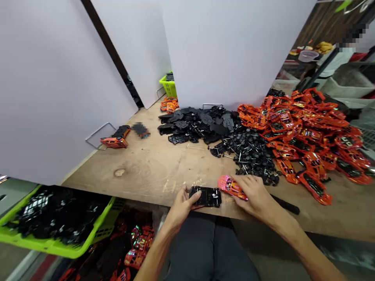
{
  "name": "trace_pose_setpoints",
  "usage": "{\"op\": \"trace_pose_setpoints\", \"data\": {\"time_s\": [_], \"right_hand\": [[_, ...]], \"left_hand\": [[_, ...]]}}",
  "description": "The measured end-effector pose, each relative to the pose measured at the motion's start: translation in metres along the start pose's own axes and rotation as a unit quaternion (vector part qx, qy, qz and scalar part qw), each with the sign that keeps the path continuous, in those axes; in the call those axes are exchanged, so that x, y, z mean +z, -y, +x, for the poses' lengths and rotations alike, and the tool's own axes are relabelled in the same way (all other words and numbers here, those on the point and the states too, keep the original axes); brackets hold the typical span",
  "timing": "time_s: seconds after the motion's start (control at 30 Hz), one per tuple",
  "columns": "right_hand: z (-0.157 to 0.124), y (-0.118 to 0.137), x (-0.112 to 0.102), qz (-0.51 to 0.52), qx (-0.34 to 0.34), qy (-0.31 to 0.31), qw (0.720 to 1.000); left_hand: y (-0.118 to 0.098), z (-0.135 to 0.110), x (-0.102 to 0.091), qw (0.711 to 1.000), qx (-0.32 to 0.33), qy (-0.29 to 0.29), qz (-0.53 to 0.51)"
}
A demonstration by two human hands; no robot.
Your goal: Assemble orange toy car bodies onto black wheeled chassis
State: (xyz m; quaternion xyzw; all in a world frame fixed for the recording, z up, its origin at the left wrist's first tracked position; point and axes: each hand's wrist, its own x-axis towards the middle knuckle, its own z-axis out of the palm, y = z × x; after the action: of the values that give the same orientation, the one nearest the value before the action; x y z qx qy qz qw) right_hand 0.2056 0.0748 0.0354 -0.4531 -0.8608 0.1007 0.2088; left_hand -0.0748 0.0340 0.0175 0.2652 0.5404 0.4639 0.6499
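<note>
My left hand (185,202) is closed on a black toy car chassis (210,197), with its thumb laid across the top, near the table's front edge. Wheels show at the chassis corners, and a bit of orange shows beneath it. To the right, my right hand (253,193) grips a shiny orange-pink toy car body (231,186), fingers over its rear part. The two pieces are close together but apart. Beyond my hands lies a heap of black wheels on metal axles (249,152). A dark rod-like handle (285,204) rests partly behind my right wrist.
Black chassis plates (199,121) are piled at the back, and orange car bodies (304,128) at the right. Two car pieces (115,142) lie left by a wire loop. White panels (234,50) wall the table's back. A green basket (63,248) of black parts stands lower left.
</note>
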Motion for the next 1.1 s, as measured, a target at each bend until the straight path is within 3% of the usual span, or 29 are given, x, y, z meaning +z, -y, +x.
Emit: {"op": "trace_pose_setpoints", "data": {"time_s": [0.07,0.13,0.3,0.43,0.63,0.8,0.9,1.0,1.1], "right_hand": [[0.008,0.006,-0.017,0.056,0.025,-0.016,0.998],[0.012,0.017,-0.019,0.116,0.031,-0.029,0.992],[0.008,0.034,0.028,0.162,-0.043,-0.002,0.986],[0.009,0.031,0.049,0.171,-0.076,0.026,0.982],[0.020,0.034,0.033,0.146,-0.071,0.102,0.981],[0.020,0.044,0.047,0.045,-0.057,0.123,0.990],[0.017,0.045,0.050,0.002,-0.053,0.131,0.990],[0.013,0.038,0.034,0.070,-0.031,0.125,0.989],[0.004,0.030,0.018,0.227,0.068,0.065,0.969]], "left_hand": [[0.005,0.002,0.010,1.000,-0.002,0.017,0.002],[0.008,0.003,0.015,1.000,-0.003,0.024,-0.001],[0.006,0.006,0.014,0.995,-0.032,0.077,-0.054],[0.005,0.006,0.015,0.997,-0.030,0.066,-0.042],[0.008,0.007,0.016,0.997,-0.028,0.059,-0.030],[0.023,0.013,0.017,0.997,0.042,-0.021,0.056],[0.028,0.012,0.016,0.997,0.059,-0.031,0.047],[0.022,0.006,0.012,0.997,0.056,0.028,0.035],[0.012,0.003,0.009,0.987,0.069,0.130,0.058]]}}
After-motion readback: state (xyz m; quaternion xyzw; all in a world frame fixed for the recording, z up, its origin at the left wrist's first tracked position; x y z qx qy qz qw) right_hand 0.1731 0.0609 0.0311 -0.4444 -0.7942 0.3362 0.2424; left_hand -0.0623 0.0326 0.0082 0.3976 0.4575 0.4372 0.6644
